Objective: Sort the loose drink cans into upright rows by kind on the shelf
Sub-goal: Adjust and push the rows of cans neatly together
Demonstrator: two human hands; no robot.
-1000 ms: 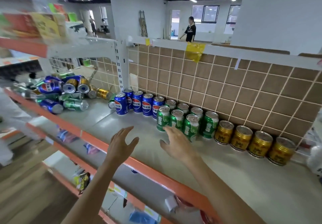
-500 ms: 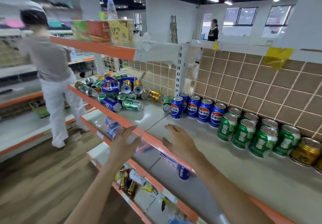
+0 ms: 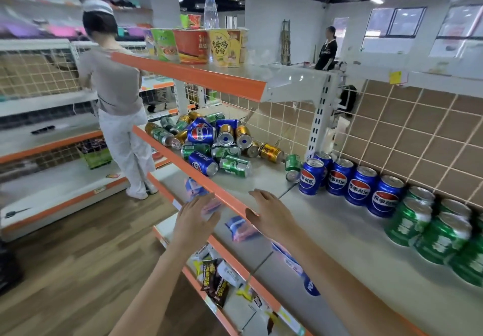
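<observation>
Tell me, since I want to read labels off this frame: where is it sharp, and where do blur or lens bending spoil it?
Head view: the blue cans and the pile read clearly; the far-left shelves smear with motion blur; the green cans soften and stretch toward the right edge; the shelf edge bows, wide-angle distortion.

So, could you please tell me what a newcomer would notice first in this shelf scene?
Probably the jumbled heap of loose cans, blue, green and gold, lying on their sides at the far left of the shelf. Next, the upright blue cans and green cans ranked along the tiled back. Both hands, left hand and right hand, hover open, holding nothing.
</observation>
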